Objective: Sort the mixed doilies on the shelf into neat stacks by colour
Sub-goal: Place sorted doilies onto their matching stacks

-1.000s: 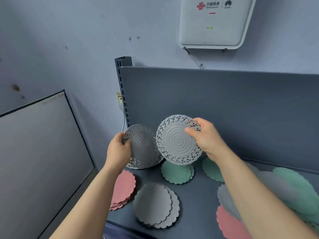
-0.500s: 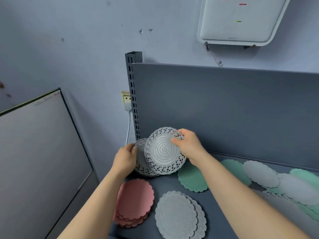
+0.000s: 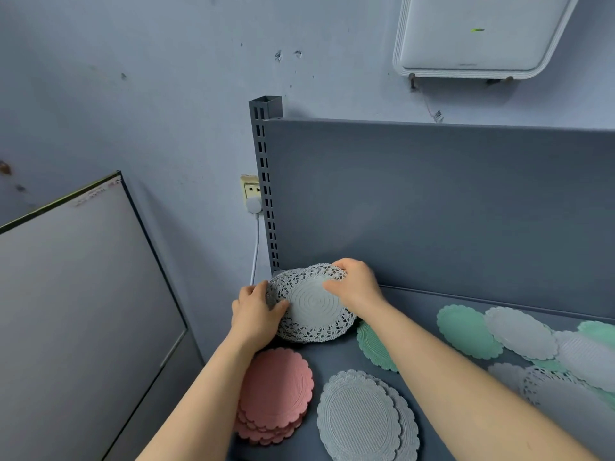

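Where the two forearms rise from the bottom edge, a pink stack [image 3: 276, 394] of scalloped doilies sits at the lower centre on the dark grey shelf [image 3: 332, 357], its layers slightly fanned. Just to its right lies a grey stack [image 3: 362, 417] of scalloped doilies, also a little offset. Beyond that, a green doily [image 3: 372, 347] shows beside the right forearm, which covers part of it. Along the right edge of the frame an unsorted spread [image 3: 519, 331] of green and grey doilies overlaps in a loose row. Farther back, in the shelf's rear left corner at the middle of the frame, both hands hold the lace doilies [image 3: 312, 304], pale grey rounds with openwork rims and ringed centres; a darker one peeks out under the top one at its left edge. The left hand [image 3: 256, 314] grips the near left rim, thumb on top and fingers curled beneath. The right hand [image 3: 357, 287] pinches the far right rim, thumb pressed on the ringed centre, fingers bent over the edge. Whether the lace doilies rest fully on the shelf cannot be told. Behind them stand the grey back panel [image 3: 432, 201] and a slotted upright post [image 3: 266, 194]. Left of the post, a wall socket [image 3: 251, 188] carries a white plug with a cable [image 3: 255, 251] hanging down. A pale framed board [image 3: 76, 311] fills the lower left, and a white box [image 3: 476, 34] hangs on the wall at the upper right.
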`<action>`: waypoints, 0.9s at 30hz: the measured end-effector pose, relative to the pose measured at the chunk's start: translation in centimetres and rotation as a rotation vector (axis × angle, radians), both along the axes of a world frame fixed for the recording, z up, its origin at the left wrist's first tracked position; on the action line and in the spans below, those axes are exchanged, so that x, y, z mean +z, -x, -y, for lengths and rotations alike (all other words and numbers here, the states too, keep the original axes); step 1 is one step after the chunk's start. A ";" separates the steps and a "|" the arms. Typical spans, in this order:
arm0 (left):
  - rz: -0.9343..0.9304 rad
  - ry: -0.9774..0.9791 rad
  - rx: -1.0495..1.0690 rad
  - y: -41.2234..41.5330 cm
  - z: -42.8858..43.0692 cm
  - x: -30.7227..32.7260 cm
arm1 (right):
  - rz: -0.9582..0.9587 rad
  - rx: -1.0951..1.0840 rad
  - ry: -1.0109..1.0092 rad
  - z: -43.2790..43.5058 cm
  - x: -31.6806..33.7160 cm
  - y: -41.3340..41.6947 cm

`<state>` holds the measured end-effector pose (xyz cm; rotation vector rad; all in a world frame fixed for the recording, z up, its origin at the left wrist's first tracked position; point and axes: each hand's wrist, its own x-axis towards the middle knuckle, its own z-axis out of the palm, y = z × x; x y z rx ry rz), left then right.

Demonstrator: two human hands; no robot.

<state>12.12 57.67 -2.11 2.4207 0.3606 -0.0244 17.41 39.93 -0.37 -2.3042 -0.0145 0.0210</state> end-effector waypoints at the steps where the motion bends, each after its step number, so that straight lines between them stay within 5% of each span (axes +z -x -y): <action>1: 0.008 -0.001 0.005 0.0 0.1 0.0 | 0.000 0.023 0.076 -0.2 0.0 0.1; 5: 0.087 -0.165 0.025 0.5 0.5 0.3 | 0.101 0.062 0.346 0.1 0.6 1.0; 13: 0.400 -0.425 -0.147 2.6 5.7 3.7 | 0.231 0.110 0.486 5.4 4.0 6.5; 18: 0.589 -0.459 -0.332 5.2 12.7 4.6 | 0.214 0.028 0.549 12.2 5.3 11.2; 27: 0.570 -0.342 -0.639 10.3 29.7 3.3 | 0.058 -0.167 0.556 28.9 4.3 18.5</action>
